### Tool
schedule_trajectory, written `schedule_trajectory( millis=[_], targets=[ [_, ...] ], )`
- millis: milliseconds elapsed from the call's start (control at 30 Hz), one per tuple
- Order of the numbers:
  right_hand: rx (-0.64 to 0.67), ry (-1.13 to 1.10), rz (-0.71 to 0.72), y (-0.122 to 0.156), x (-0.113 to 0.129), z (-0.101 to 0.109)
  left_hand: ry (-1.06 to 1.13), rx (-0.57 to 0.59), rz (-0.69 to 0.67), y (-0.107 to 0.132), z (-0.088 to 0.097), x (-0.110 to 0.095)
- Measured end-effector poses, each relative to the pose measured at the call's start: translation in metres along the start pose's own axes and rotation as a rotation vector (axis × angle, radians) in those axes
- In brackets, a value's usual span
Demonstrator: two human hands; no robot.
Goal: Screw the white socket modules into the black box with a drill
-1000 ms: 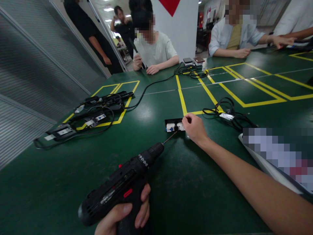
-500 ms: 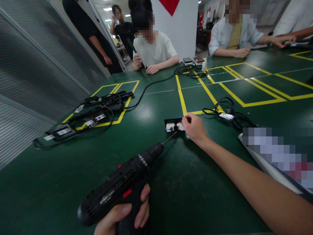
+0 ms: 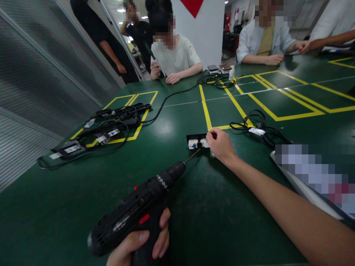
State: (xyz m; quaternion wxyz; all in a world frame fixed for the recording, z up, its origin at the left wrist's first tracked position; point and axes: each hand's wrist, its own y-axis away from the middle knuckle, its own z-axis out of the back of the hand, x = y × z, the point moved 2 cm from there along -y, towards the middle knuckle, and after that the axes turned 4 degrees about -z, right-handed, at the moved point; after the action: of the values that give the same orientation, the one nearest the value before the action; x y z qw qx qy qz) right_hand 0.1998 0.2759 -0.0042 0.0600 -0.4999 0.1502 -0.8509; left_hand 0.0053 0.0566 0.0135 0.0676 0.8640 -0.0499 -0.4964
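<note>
My left hand [image 3: 149, 236] is closed around the grip of a black cordless drill [image 3: 138, 195] with red accents. The drill points away and to the right, and its thin bit [image 3: 192, 156] ends at the near edge of a small black frame [image 3: 195, 136]. White block-shaped parts [image 3: 193, 144], one with a blue bit, sit in that frame. My right hand [image 3: 222, 144] reaches in from the right, its fingers curled closed on the frame's right end. Those fingers hide that end, and the exact contact of the bit tip cannot be made out.
Black power strips with cords [image 3: 119, 127] lie at left on the green table [image 3: 222, 221]. A coiled cable [image 3: 256, 129] lies right of the frame; a pixelated flat object with a pale edge [image 3: 302, 188] is nearer. Several people are around the far side.
My hands, the drill and the frame look the same. At the far right, one person's hand has drawn back to the left, near another person's hand.
</note>
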Motion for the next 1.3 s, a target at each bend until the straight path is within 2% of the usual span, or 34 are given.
schedule_trajectory(
  millis=[467, 633, 1000, 1300],
  targets=[
    [0.007, 0.002, -0.002, 0.0003, 0.0007, 0.0005, -0.018, 0.012, 0.005, 0.0016, 0.003, 0.0004],
    [-0.001, 0.016, -0.004, -0.0004, 0.0009, 0.0001, -0.002, -0.028, -0.008, 0.0017, 0.0031, 0.0008],
    [0.005, 0.001, -0.004, 0.0003, -0.0007, -0.0009, -0.017, 0.014, -0.042, 0.0023, -0.002, -0.0026],
    [0.017, 0.003, -0.006, 0.0006, 0.0017, 0.0013, -0.018, -0.002, -0.021, 0.0012, 0.0019, 0.0004]
  ],
)
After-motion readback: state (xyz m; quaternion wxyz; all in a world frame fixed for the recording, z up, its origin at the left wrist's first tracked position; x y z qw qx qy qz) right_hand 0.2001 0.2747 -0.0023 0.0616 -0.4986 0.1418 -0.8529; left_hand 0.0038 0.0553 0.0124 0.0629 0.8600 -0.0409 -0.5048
